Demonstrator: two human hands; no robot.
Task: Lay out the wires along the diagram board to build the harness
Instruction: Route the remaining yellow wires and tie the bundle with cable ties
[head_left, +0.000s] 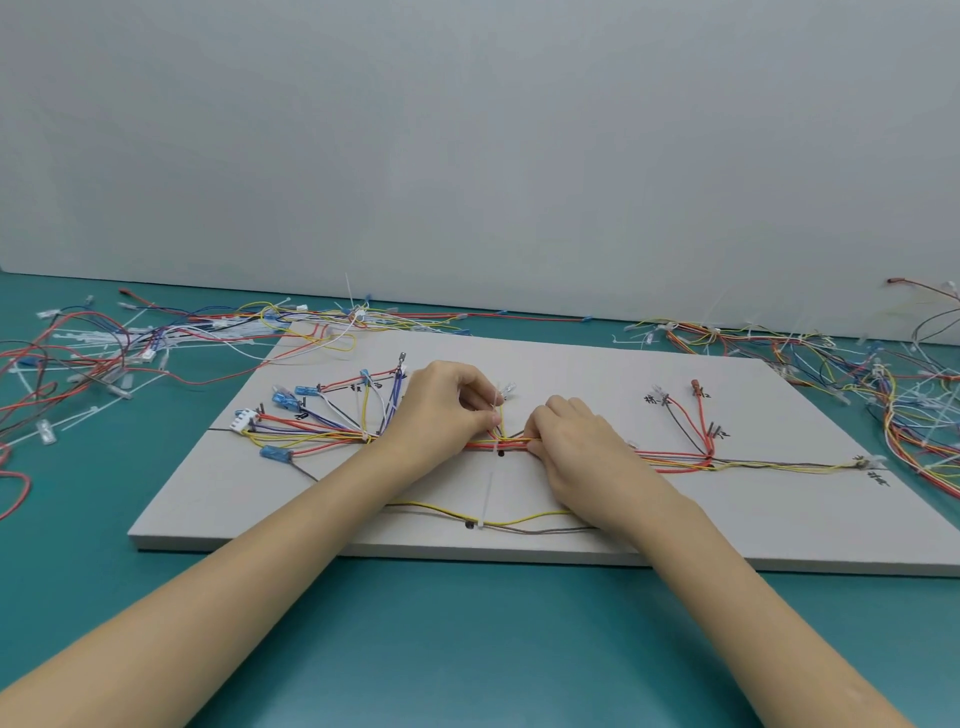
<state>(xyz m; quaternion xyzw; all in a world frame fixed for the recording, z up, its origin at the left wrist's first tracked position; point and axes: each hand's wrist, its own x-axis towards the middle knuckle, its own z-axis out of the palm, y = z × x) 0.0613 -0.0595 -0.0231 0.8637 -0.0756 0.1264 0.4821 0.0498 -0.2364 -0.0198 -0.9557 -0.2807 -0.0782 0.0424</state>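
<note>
- Lying flat on the green table (467, 649), near the middle: the grey board (597, 374), with black handwritten marks on its surface.
- Running left to right across the middle of the board: the wire bundle (675, 460), red, yellow and orange strands together.
- Fanning out at the left end of the board: thinner wires ending in blue connectors (303, 391) and a white plug (245, 419).
- Branching upward on the right part of the board: a few red and dark strands; one yellow strand trailing on toward the board's right edge.
- Pinching the wires at the centre of the board: left hand (441, 410), fingers curled, thumb and fingertips closed on the yellow strands.
- Gripping the wire bundle just right of that spot: right hand (576, 447), fingers curled down onto the strands, palm resting on the board.
- Lying near the board's front edge, between the two forearms: a white cable tie (487, 499), crossing loose yellow and brown wires.
- Sprawling on the table left of and behind the board: a tangle of spare wires (104, 343).
- Sprawling on the table right of the board: another heap of wires (857, 364).
</note>
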